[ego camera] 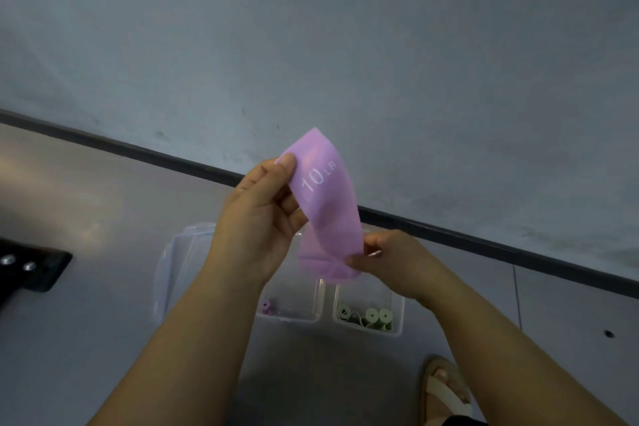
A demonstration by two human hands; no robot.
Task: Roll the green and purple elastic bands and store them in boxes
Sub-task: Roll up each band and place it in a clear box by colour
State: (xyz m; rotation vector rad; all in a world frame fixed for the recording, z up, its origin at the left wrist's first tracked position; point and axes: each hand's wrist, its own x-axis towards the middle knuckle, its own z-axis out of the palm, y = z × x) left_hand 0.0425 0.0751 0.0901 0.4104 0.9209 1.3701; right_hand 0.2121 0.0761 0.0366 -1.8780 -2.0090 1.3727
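While the left hand (256,225) and right hand (397,259) pinch the purple band (328,211), it partly hides clear boxes (399,315).

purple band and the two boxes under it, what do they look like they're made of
Purple band: likely thin latex or similar rubber, matte and slightly translucent; it bends limply between the left hand and right hand. Two boxes: clear, glossy rigid plastic by the look; the rolls inside show through the walls.
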